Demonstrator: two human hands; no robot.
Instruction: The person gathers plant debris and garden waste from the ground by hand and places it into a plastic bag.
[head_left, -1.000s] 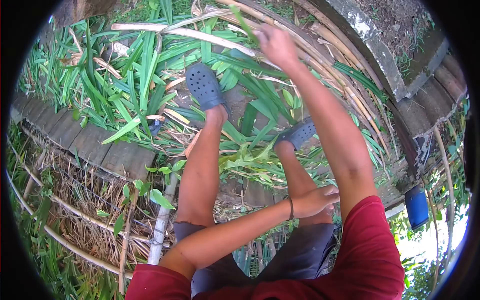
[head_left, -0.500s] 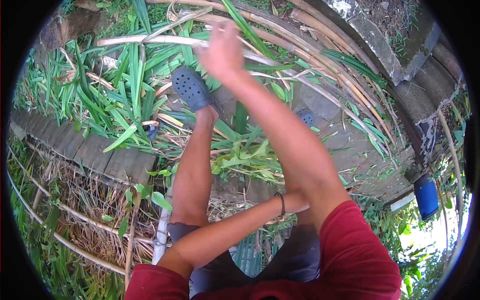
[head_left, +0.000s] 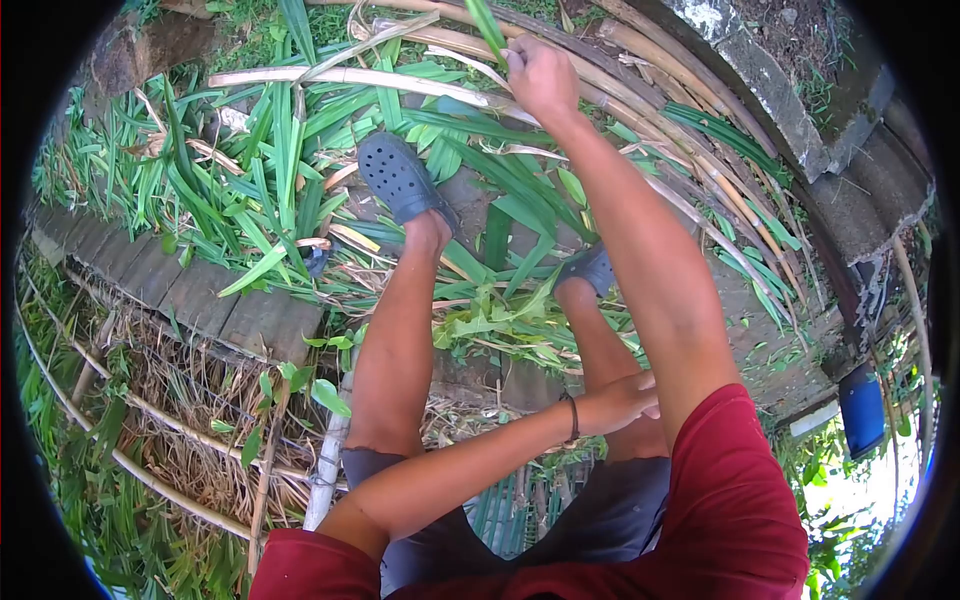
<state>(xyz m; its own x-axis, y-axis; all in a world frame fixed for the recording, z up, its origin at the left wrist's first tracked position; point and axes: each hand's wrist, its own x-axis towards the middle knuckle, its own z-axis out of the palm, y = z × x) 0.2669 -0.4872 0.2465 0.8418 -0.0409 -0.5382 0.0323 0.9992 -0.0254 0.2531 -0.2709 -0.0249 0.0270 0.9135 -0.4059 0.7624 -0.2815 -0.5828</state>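
My right hand [head_left: 546, 80] is closed on a long green strap-like leaf [head_left: 486, 28], which rises past the top edge of the view. Under that hand lie dry pale stalks [head_left: 370, 82] and cut green leaves [head_left: 525, 195]. My left hand [head_left: 612, 402] lies across my right knee, close to my right upper arm. That arm partly covers its fingers, so their grip is hidden. A dark band [head_left: 572, 418] circles my left wrist. My feet, in dark perforated clogs [head_left: 398, 180], stand among the leaves.
Long bamboo-like poles [head_left: 690, 150] curve along the right side, beside a concrete block edge [head_left: 745, 75]. On the left runs a row of grey blocks [head_left: 190, 295], with dry brush [head_left: 190, 410] below it. A blue container [head_left: 861, 412] stands at far right.
My right hand has moved right and slightly up, and the green leaf is now in its grasp. More green leaves show between my feet. My left hand has shifted slightly right.
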